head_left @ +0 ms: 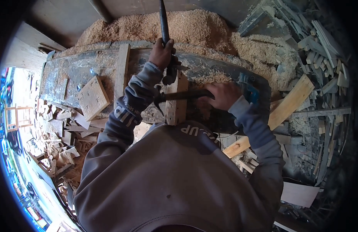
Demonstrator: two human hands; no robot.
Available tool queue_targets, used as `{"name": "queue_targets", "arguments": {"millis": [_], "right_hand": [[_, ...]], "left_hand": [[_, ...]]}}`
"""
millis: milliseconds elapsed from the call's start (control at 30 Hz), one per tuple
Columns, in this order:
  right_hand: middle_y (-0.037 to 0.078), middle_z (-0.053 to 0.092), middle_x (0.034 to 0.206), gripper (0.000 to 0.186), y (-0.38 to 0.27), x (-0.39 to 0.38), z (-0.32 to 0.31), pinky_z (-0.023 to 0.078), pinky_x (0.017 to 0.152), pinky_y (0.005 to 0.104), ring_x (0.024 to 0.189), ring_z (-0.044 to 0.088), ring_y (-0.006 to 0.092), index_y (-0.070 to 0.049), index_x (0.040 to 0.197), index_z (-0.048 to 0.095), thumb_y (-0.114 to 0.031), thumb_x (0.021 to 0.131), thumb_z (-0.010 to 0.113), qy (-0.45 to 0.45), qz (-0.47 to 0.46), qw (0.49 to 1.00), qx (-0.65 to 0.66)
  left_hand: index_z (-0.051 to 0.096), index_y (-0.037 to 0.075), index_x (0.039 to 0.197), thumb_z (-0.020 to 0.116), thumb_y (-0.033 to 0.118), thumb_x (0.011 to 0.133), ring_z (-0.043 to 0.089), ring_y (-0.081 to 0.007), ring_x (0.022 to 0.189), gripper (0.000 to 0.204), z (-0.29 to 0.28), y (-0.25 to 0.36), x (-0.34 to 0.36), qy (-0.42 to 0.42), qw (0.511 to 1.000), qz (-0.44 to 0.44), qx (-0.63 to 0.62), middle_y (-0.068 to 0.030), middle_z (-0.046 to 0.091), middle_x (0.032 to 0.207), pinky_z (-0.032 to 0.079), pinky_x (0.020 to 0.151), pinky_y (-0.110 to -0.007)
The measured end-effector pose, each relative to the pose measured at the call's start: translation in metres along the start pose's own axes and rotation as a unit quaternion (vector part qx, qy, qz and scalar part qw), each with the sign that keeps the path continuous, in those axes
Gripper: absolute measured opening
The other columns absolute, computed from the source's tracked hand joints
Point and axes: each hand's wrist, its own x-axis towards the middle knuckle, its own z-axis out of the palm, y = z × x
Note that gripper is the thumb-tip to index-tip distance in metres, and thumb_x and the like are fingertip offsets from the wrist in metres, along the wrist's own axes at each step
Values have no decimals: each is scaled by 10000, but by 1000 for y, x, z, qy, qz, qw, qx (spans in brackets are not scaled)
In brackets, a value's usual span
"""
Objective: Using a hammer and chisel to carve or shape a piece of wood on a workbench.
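My left hand (161, 54) is closed around a long dark-handled tool (164, 21). Its shaft points away from me, and its dark head (170, 73) is at the far end of a pale wood block (176, 110); I cannot make out the tool's exact kind. In my right hand (223, 96) is a claw hammer (186, 94), held by the handle. The hammer lies crosswise over the block, its metal head just past the block's left side. The block rests on the dark workbench (144, 63), close to my chest.
Sawdust (194, 27) is heaped behind the bench. A plank (122, 69) crosses the bench, with a square board (94, 98) left of it. A long board (291, 100) leans at right. Wood scraps (67, 135) cover the left floor; offcuts (322, 58) are stacked far right.
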Motion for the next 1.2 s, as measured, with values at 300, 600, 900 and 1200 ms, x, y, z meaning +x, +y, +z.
{"name": "queue_targets", "arguments": {"millis": [300, 600, 900, 1200], "right_hand": [[128, 609, 700, 482, 7, 21, 8, 475, 565, 446, 655, 609, 333, -87, 820, 571, -565, 766, 542, 49, 57, 996, -45], [199, 590, 1020, 652, 20, 42, -23, 478, 801, 407, 950, 588, 301, -25, 1077, 531, -602, 773, 531, 134, 137, 928, 318], [4, 433, 541, 386, -61, 217, -133, 385, 362, 275, 385, 418, 129, -102, 772, 507, -482, 827, 548, 144, 225, 753, 602], [33, 401, 483, 228, -75, 194, -114, 283, 304, 269, 345, 365, 99, 13, 746, 483, -182, 855, 532, 283, 99, 721, 625]], "left_hand": [[449, 58, 964, 489, 235, 918, 442, -88, 514, 187, 11, 14, -28, -60, 993, 73, -66, -10, 460, 659, 399, 457, -235], [415, 40, 995, 424, 206, 943, 444, -58, 540, 175, 48, 1, -54, -22, 975, 222, -22, 0, 436, 698, 440, 496, -223], [407, 12, 1085, 428, 264, 935, 548, -188, 591, 293, 39, 15, -63, 61, 955, 260, 129, -117, 529, 763, 481, 569, -297], [623, 18, 1043, 142, 553, 917, 571, -261, 1008, 730, -79, -74, 22, -226, 972, 58, -12, -118, 639, 1017, 361, 957, -386]]}}
